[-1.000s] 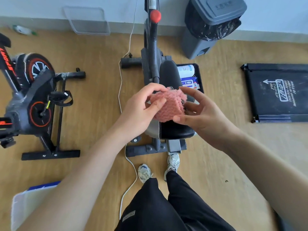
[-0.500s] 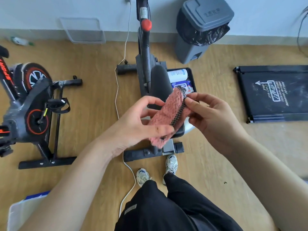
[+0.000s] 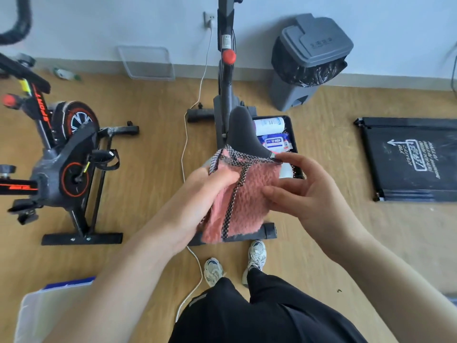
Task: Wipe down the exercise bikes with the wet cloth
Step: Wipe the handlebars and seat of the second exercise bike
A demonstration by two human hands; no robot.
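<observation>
A pink fuzzy cloth (image 3: 249, 194) with a black-and-white checked edge hangs spread between both hands, above the saddle of the grey exercise bike (image 3: 226, 100) straight ahead. My left hand (image 3: 210, 191) grips the cloth's left side. My right hand (image 3: 304, 184) pinches its upper right corner, fingers lying over the front. The bike's black saddle (image 3: 243, 134) shows just beyond the cloth; its rear foot is partly hidden by the cloth. A second bike, black with orange trim (image 3: 66, 157), stands to the left.
A grey lidded bin (image 3: 306, 63) with a black liner stands by the wall. A black tray (image 3: 293, 144) holding wipes lies right of the grey bike. A folded black mat (image 3: 410, 159) lies far right. A white cable (image 3: 184, 157) runs across the floor. A plastic box (image 3: 49, 310) sits near left.
The cloth was bunched in a ball between both hands; it has now been unfolded and spread flat. The view has tilted up, showing more wall.
</observation>
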